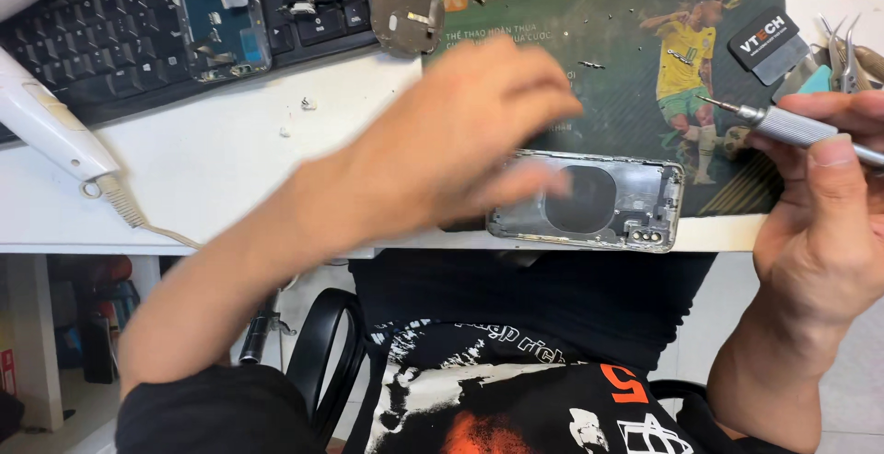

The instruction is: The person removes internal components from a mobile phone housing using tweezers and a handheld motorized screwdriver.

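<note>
An opened phone back housing, silver with a dark round patch inside, lies at the front edge of a green printed mat. My left hand hovers over its left end, blurred by motion, fingers loosely spread and holding nothing that I can see. My right hand is at the right edge, above and right of the housing, gripping a silver precision screwdriver whose thin tip points left. A round dark coil part lies at the mat's top left corner.
A black keyboard with a phone board part on it sits at the back left. A white tool with a coiled cord lies left. Tweezers and a black card lie at the right. Small screws dot the white table.
</note>
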